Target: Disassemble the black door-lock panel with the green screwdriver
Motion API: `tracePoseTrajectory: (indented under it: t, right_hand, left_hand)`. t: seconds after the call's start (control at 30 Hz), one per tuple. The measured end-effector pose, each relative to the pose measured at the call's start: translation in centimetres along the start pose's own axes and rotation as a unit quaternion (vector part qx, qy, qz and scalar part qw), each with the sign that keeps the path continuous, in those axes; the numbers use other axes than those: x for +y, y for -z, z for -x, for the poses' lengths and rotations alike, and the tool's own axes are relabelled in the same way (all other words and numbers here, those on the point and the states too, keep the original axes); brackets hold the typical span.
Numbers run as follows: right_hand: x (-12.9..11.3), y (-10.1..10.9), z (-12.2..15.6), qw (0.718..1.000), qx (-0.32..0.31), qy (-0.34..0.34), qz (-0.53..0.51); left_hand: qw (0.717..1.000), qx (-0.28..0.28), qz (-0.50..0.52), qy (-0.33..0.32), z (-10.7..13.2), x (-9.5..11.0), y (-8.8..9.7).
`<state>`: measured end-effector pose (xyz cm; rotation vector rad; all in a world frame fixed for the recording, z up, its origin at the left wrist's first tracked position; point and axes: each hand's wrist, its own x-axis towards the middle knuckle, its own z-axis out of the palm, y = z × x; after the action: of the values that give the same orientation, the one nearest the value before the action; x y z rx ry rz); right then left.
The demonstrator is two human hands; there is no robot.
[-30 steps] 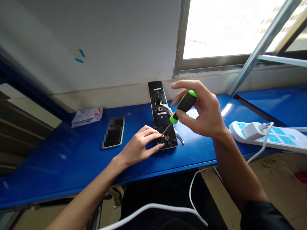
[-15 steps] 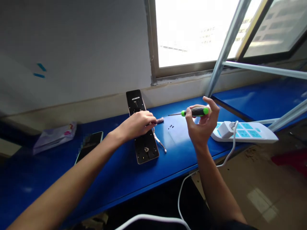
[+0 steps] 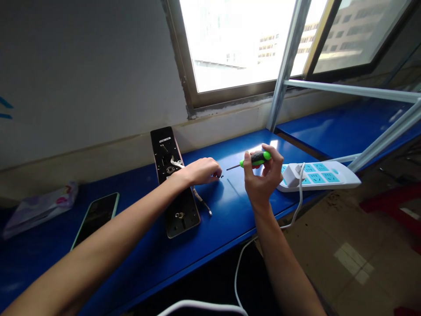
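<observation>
My right hand [image 3: 264,175] is wrapped round the grip of a green and black screwdriver [image 3: 259,158], its shaft pointing left above the table. My left hand [image 3: 206,170] is down at the blue tabletop, fingers bent together beside a few tiny black screws [image 3: 222,176]. Its fingertips are partly hidden, so what they pinch cannot be made out. Under my left forearm lies a long black panel [image 3: 182,215], apparently a door lock plate, with metal posts and screw holes. A pale cable [image 3: 200,198] runs out from it to a small plug.
A phone [image 3: 97,215] and a plastic packet [image 3: 42,206] lie to the left. On the right stands a white power strip [image 3: 344,180] with a plugged-in charger [image 3: 294,174]. A metal frame [image 3: 284,66] rises behind it, by the window. A white cord [image 3: 299,204] hangs over the table edge.
My left hand has left the brownish cable bundle by the panel and moved right, down to the screws. The screwdriver stays in my right hand, now tilted more upward. The view has shifted right.
</observation>
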<state>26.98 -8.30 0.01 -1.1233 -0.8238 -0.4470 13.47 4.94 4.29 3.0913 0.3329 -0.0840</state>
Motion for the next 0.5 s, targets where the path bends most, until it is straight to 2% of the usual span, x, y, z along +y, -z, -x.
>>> tracePoseTrajectory:
  t: [0.23,0.5]
  right_hand:
    - [0.18,0.01,0.03,1.000,-0.014,0.019,0.008]
    - [0.30,0.09,0.01,0.999,-0.018,0.026,0.023]
  left_hand:
    - [1.000,-0.012,-0.007,0.007,0.22,0.28,0.24]
    - [0.997,-0.040,-0.037,0.046,0.67,0.06,0.58]
